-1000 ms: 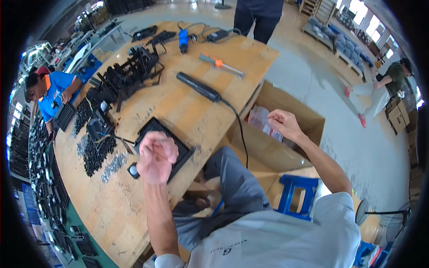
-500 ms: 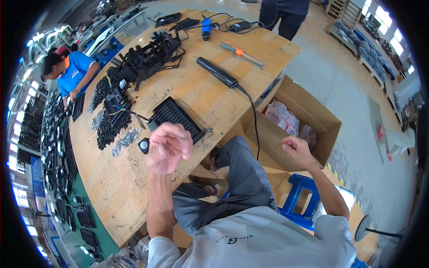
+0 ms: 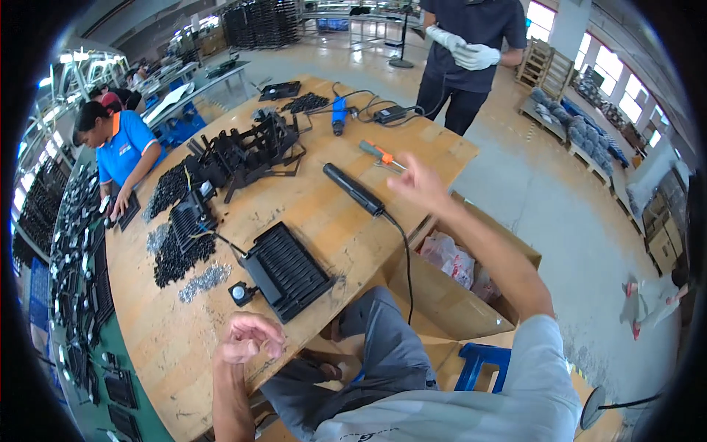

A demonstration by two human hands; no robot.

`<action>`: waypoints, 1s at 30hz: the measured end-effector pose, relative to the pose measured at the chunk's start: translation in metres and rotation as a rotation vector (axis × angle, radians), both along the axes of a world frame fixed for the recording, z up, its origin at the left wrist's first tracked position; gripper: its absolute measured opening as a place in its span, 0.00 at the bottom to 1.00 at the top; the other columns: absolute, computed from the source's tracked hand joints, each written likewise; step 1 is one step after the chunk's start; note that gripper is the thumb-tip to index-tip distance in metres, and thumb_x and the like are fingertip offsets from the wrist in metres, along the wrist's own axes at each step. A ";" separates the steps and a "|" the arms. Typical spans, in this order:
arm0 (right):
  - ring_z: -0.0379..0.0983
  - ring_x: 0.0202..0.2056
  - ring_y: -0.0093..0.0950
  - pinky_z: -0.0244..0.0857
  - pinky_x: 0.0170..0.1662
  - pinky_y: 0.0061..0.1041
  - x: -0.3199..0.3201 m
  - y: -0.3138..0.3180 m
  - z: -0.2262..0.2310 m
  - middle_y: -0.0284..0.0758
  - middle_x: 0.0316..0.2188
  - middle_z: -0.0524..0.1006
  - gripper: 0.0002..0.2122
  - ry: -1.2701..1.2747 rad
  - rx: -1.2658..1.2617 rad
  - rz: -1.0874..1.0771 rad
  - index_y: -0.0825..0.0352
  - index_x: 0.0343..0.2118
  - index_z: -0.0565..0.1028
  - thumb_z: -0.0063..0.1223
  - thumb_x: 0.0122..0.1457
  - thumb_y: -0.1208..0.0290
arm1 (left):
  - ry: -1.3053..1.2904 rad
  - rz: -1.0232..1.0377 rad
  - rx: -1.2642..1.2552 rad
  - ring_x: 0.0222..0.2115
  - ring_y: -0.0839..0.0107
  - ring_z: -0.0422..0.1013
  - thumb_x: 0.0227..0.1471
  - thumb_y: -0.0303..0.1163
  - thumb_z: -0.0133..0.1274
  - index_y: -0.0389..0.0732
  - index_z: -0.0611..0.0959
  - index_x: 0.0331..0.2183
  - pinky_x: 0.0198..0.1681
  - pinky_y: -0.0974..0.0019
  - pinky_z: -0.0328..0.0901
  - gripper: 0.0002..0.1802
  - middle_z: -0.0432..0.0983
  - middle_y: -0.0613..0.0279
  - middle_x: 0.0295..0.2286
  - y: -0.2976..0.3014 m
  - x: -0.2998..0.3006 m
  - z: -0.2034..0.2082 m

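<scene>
scuffed wooden worktop (image 3: 173,361), smooth grey floor (image 3: 508,173). finned black floodlight (image 3: 287,269) lies near my left fingers (image 3: 258,323), loosely curled; my right fingers (image 3: 405,184), half spread, near slim-shafted screwdriver (image 3: 381,153).

The right hand (image 3: 420,186), earlier above the cardboard box (image 3: 458,303), now reaches across the worktop (image 3: 173,357), its fingertips near the screwdriver (image 3: 378,152). The left hand (image 3: 249,339), earlier over the finned black housing (image 3: 289,269), now hovers by the worktop's near edge, leaving the housing uncovered. A standing person's white gloves (image 3: 467,53) now show.
</scene>
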State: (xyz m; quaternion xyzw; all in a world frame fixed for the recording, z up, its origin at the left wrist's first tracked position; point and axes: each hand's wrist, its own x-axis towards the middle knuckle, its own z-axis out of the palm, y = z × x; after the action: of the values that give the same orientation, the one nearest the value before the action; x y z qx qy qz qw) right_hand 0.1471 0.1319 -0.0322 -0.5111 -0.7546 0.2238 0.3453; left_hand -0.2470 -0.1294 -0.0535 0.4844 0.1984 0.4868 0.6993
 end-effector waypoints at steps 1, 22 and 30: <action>0.80 0.36 0.35 0.73 0.41 0.35 0.000 0.027 0.026 0.44 0.32 0.80 0.31 -0.046 0.003 -0.080 0.72 0.56 0.68 0.65 0.54 0.58 | -0.034 -0.040 0.000 0.24 0.61 0.76 0.48 0.41 0.68 0.22 0.82 0.37 0.27 0.64 0.70 0.27 0.79 0.44 0.27 0.003 -0.004 -0.004; 0.74 0.50 0.46 0.68 0.51 0.44 -0.080 0.023 -0.020 0.49 0.47 0.76 0.35 -0.556 -0.157 0.049 0.73 0.52 0.69 0.61 0.51 0.47 | -0.244 -0.059 -0.045 0.24 0.58 0.75 0.46 0.38 0.69 0.19 0.82 0.38 0.26 0.62 0.68 0.29 0.78 0.40 0.25 0.001 -0.007 -0.008; 0.77 0.44 0.48 0.70 0.47 0.46 -0.084 0.007 -0.038 0.50 0.41 0.79 0.29 -0.624 -0.102 0.113 0.72 0.50 0.69 0.57 0.56 0.51 | -0.239 -0.064 -0.086 0.27 0.57 0.77 0.45 0.37 0.69 0.20 0.81 0.40 0.27 0.63 0.69 0.29 0.79 0.40 0.29 -0.007 -0.008 -0.009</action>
State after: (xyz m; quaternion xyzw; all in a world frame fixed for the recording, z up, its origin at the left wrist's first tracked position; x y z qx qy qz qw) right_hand 0.0631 0.1384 -0.0700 -0.5292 -0.8390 0.1126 0.0583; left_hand -0.2545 -0.1365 -0.0626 0.3985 0.1190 0.5095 0.7533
